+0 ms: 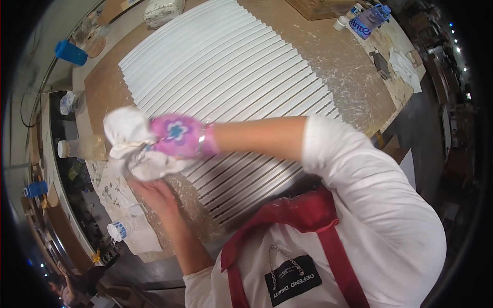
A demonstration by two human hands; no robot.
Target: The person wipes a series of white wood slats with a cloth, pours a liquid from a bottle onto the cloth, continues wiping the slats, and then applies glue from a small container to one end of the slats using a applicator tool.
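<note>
My right hand wears a pink glove with a blue flower and crosses over to the left. It is closed on a bunched white cloth, which is blurred at its outer side. Just below, my bare left hand meets the lower edge of the cloth; its fingers are partly hidden and smeared, so I cannot tell whether they grip. Under my right forearm lie rows of long white slats, side by side across the brown board.
Left of the board stand a blue cup, a clear bottle with a white cap and a white tub. A wrapped bundle lies at the back. At the far right are a blue-capped bottle and a cardboard box.
</note>
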